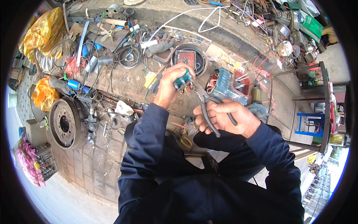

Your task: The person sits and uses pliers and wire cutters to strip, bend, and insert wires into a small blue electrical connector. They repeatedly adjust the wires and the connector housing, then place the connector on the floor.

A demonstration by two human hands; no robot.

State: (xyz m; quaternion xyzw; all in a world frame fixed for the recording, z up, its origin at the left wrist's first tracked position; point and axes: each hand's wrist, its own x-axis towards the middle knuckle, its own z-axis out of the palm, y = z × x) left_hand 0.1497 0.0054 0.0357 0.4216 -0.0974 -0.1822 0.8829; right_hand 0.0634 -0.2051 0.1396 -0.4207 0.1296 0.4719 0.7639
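Observation:
My left hand (168,86) grips a small teal part (182,80) with metal terminals, held up in front of me. My right hand (235,115) is closed around dark-handled pliers (204,98). The pliers' handles are spread a little, and their jaws reach to the teal part's right side; whether they pinch it I cannot tell. Just beyond the hands, a blue motor housing (225,86) carries an open red-lined box with loose wires. Behind my left hand stands a round metal casing (200,59) with a square reddish opening.
A rusty wheel rim (62,123) stands at the left, below orange and yellow plastic bags (44,33). Scrap parts and cables lie across the far ground. Yellow-handled pliers (184,141) lie near my knees. At the right is a dark metal frame (325,108) beside a blue stand (310,125).

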